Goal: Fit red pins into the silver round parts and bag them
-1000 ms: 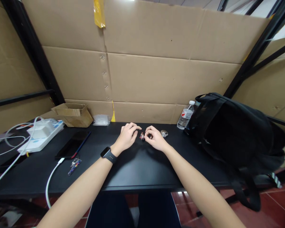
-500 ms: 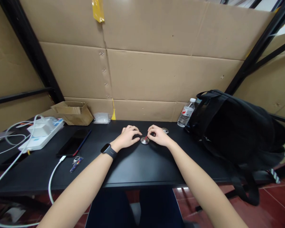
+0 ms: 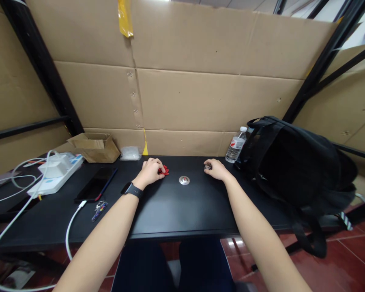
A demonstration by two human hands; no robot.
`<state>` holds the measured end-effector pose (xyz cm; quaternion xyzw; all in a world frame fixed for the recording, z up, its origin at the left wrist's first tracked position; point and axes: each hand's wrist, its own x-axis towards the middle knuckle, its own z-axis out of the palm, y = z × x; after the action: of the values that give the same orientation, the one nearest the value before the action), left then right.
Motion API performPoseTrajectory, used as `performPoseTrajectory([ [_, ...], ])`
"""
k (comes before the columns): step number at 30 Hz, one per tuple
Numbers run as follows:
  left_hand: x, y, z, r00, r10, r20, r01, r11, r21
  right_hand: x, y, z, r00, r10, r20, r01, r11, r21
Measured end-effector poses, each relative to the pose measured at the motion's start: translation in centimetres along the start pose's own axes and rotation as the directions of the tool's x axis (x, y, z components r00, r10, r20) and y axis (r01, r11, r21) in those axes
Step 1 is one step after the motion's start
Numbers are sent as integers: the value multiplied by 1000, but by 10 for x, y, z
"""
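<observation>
My left hand (image 3: 152,171) has its thumb and fingertips closed at a small heap of red pieces (image 3: 166,170), partly hidden by the fingers and too small to name. To its right, a small round metal dish (image 3: 181,181) lies on the black table, with a bit of red at its middle. My right hand (image 3: 217,169) curls its fingers and thumb around a small round, dark and shiny metal piece (image 3: 208,166) farther right. Much of that piece is covered by the fingers. A dark watch sits on my left wrist.
On the left lie a phone (image 3: 94,184), a keychain (image 3: 99,211), a white power strip (image 3: 56,174) with cables, and an open cardboard box (image 3: 95,152). A clear packet (image 3: 130,153) is at the back. A water bottle (image 3: 235,146) and black bag (image 3: 301,178) stand right.
My hands have moved apart from the metal dish in the middle. The left has gone left onto the red heap; the right has gone right to the other round metal piece.
</observation>
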<state>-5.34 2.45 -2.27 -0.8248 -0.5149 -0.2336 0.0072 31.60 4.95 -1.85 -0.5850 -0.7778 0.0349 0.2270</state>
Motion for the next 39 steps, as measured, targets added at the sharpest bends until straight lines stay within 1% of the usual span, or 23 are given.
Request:
performPoseTrajectory([
  [3, 0, 3, 2, 1000, 12, 0, -12, 1000, 4, 2, 5, 1, 1000, -24, -2, 24, 1000, 20],
  [7, 0, 5, 3, 1000, 23, 11, -23, 1000, -4, 4, 11, 1, 1000, -6, -24, 7, 998, 55],
  [14, -1, 13, 2, 996, 65, 60, -64, 998, -21, 5, 16, -2, 1000, -21, 15, 19, 990, 142],
  [20, -3, 17, 6, 997, 66, 45, -67, 998, 4, 5, 21, -4, 1000, -16, 24, 11, 981, 194],
  [23, -3, 21, 9, 996, 81, 29, -81, 997, -6, 4, 21, -6, 1000, -11, 4, 9, 979, 206],
  [26, -2, 29, 8, 997, 75, 6, -74, 995, -67, 4, 17, -7, 998, -31, -49, 42, 966, 253],
  [28, 0, 36, 5, 998, 65, -13, -66, 988, -138, 4, 10, -7, 994, -61, -87, 86, 944, 318],
  [30, 2, 43, 0, 996, 79, -43, -86, 973, -216, 3, -1, -4, 988, -104, -116, 143, 905, 400],
  [32, 3, 50, -5, 991, 108, -80, -127, 953, -276, 2, -18, -2, 981, -141, -136, 190, 857, 478],
  [34, 3, 57, -9, 985, 121, -123, -154, 935, -319, -1, -37, 1, 980, -148, -134, 198, 818, 540],
  [37, 2, 63, -13, 980, 73, -185, -141, 913, -383, -7, -66, 1, 977, -157, -148, 215, 746, 631],
  [39, 1, 65, -14, 979, 26, -205, -109, 908, -405, -12, -82, 1, 973, -162, -164, 230, 670, 706],
])
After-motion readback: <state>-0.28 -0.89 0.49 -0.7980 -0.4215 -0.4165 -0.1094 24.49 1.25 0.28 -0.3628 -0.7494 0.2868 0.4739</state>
